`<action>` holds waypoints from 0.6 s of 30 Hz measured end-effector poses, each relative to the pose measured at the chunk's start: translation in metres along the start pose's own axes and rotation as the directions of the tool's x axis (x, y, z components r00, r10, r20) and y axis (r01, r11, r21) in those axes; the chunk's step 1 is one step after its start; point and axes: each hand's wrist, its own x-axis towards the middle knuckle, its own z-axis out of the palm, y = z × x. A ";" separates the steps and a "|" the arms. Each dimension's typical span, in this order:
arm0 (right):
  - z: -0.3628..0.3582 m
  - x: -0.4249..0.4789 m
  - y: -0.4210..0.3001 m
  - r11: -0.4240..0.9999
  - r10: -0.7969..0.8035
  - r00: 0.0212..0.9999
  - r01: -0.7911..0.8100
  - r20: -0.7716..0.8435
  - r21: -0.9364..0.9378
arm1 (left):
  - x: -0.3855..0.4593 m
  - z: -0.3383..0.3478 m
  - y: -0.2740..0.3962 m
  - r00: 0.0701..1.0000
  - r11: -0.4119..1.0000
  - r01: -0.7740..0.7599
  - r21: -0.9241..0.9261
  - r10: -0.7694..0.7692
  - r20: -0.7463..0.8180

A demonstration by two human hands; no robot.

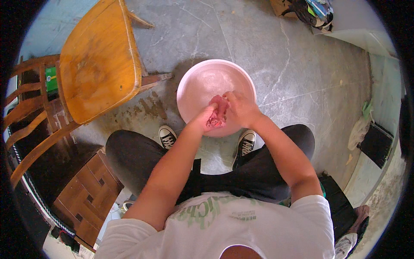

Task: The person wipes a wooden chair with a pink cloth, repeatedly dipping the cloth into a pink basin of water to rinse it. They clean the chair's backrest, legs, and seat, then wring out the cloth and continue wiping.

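Observation:
A pink basin [212, 63] stands on the floor between my feet, and its inside has a wet-looking sheen. Over its near half, a crumpled pink cloth [220, 108] is bunched between my hands. My left hand [207, 118] grips the cloth from the left, with the thumb on top and the lower folds bulging out beside the palm. On the other side my right hand [241, 108] pinches the cloth's upper right edge between its fingers. The back of that hand hides some of its fingertips.
To the left stands a wooden chair [100, 61] with a slatted back; one leg reaches near the basin. Damp stains [152, 108] mark the grey floor beside it. My sneakers [167, 137] flank the basin's near side. A whitish plastic bag [357, 132] lies by the right wall.

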 end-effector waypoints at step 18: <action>0.041 0.028 0.039 0.976 0.019 1.000 -0.017 0.007 -0.219 | -0.023 0.007 0.049 0.990 0.579 0.084 0.811 -0.140 -0.003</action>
